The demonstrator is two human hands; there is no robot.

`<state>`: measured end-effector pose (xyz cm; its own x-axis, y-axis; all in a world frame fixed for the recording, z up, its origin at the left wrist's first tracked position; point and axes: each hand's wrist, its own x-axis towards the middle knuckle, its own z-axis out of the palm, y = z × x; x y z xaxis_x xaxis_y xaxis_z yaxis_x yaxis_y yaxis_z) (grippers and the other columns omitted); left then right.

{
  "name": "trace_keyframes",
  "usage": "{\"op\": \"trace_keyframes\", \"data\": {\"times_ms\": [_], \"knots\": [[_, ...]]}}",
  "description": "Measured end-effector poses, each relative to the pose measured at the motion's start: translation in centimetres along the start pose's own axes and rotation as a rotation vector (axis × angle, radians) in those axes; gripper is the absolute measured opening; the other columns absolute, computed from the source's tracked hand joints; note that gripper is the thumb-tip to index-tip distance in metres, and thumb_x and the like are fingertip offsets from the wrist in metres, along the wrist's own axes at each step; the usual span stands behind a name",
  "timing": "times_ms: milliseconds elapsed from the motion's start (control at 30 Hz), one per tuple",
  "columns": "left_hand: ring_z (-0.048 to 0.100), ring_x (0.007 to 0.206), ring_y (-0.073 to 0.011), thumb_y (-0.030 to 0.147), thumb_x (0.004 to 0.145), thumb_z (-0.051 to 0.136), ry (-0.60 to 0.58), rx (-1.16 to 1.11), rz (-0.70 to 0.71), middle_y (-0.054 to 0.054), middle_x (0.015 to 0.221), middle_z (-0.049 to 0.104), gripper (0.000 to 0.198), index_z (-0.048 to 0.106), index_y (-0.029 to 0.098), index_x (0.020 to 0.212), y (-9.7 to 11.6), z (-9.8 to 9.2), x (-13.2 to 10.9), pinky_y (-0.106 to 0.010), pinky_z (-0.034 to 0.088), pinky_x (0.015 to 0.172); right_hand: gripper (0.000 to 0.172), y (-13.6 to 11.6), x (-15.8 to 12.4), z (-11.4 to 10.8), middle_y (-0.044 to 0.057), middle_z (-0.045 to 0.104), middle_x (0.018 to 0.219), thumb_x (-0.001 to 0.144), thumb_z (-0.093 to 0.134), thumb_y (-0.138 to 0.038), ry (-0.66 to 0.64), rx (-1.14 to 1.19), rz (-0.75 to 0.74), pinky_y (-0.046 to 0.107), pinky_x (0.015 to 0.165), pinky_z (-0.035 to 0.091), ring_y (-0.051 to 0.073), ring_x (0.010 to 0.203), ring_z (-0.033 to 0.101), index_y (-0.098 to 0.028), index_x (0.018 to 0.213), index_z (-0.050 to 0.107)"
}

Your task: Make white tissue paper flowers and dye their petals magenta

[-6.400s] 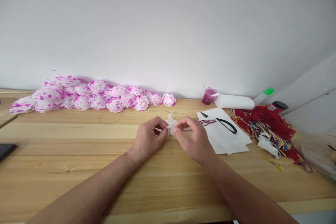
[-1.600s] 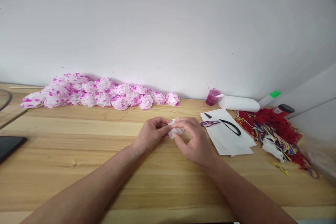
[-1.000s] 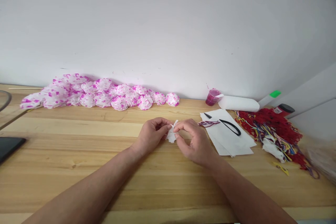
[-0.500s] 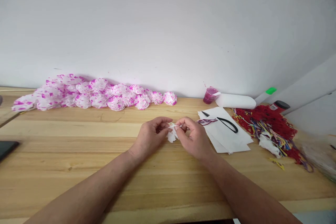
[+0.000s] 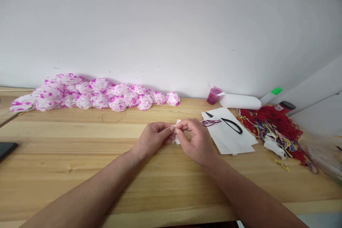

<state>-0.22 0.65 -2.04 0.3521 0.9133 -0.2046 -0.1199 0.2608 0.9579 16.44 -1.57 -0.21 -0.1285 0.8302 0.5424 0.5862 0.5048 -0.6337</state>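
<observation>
Pinching a small white piece of tissue-like paper (image 5: 176, 141) between thumbs and fingers, the two hands meet over the tabletop (image 5: 120, 185), fingertips touching or nearly so. The left hand (image 5: 153, 136) grips its left side and the right hand (image 5: 197, 142) its right; most of the piece is hidden, with a bit showing above the fingertips and a flap below. No magenta shows on the visible part, so I judge this piece to be only partway along: shaped to some degree, uncoloured as far as can be told, and whether anything binds its middle I cannot tell.

Beyond the left hand, against the wall, lies a heap of fluffy white rosettes (image 5: 82, 100) tipped with magenta, ending in a lone rosette (image 5: 173, 98) at its right end. These look finished, and they are many.

Just right of the right hand, purple-and-white strands (image 5: 211, 122) lie partly on white sheets (image 5: 229, 146), near a black loop-shaped handle (image 5: 238, 126). Flat and without magenta, the sheets seem unworked. Behind them stand a magenta-stained cup (image 5: 213, 97) with a white stick and, lying down, a white cylinder (image 5: 240, 102). Farther right sprawls a tangle of red and multicoloured yarn (image 5: 269, 119).
</observation>
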Motion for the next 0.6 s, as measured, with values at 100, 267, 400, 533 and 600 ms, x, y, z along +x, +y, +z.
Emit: {"op": "trace_keyframes", "data": {"times_ms": [100,267,400,533,600], "knots": [[0.053,0.060,-0.0079,0.045,0.082,0.072,-0.035,-0.067,0.003,-0.004,0.071,0.067,0.033,0.072,0.012,0.081,0.13,0.12,-0.05,-0.020,0.038,0.058,0.009,0.10,0.07,-0.04,0.002,0.070,0.078,0.083,0.061,-0.015,-0.007,-0.050,-0.005,0.037,0.082,0.048,0.020,0.079,0.063,-0.023,0.085,0.062],[0.063,0.075,-0.0136,0.045,0.077,0.076,-0.037,-0.153,-0.076,-0.009,0.080,0.072,0.034,0.075,0.012,0.084,0.59,0.31,-0.15,-0.022,0.046,0.067,0.011,0.09,0.24,-0.15,0.001,0.069,0.075,0.080,0.061,-0.013,-0.011,-0.054,0.007,0.037,0.081,0.048,0.020,0.077,0.063,-0.023,0.084,0.061],[0.066,0.081,-0.0161,0.046,0.075,0.078,-0.029,-0.208,-0.118,-0.011,0.084,0.074,0.037,0.075,0.011,0.085,0.68,0.19,-0.12,-0.024,0.050,0.073,0.011,0.09,0.31,-0.07,0.001,0.068,0.074,0.078,0.061,-0.014,-0.011,-0.042,0.045,0.037,0.081,0.048,0.019,0.076,0.063,-0.023,0.083,0.061],[0.066,0.081,-0.0163,0.048,0.075,0.077,-0.020,-0.210,-0.128,-0.011,0.085,0.074,0.039,0.074,0.011,0.085,0.55,0.04,-0.04,-0.025,0.051,0.074,0.011,0.26,0.29,0.06,0.001,0.069,0.076,0.077,0.060,-0.013,-0.012,-0.023,0.107,0.035,0.079,0.049,0.019,0.074,0.063,-0.022,0.083,0.062],[0.067,0.082,-0.0171,0.049,0.074,0.078,-0.020,-0.208,-0.133,-0.011,0.085,0.074,0.040,0.074,0.011,0.086,0.53,0.02,0.00,-0.026,0.051,0.074,0.012,0.33,0.27,0.12,0.001,0.070,0.078,0.077,0.059,-0.013,-0.018,-0.006,0.136,0.034,0.078,0.050,0.018,0.074,0.064,-0.022,0.083,0.063]]}}
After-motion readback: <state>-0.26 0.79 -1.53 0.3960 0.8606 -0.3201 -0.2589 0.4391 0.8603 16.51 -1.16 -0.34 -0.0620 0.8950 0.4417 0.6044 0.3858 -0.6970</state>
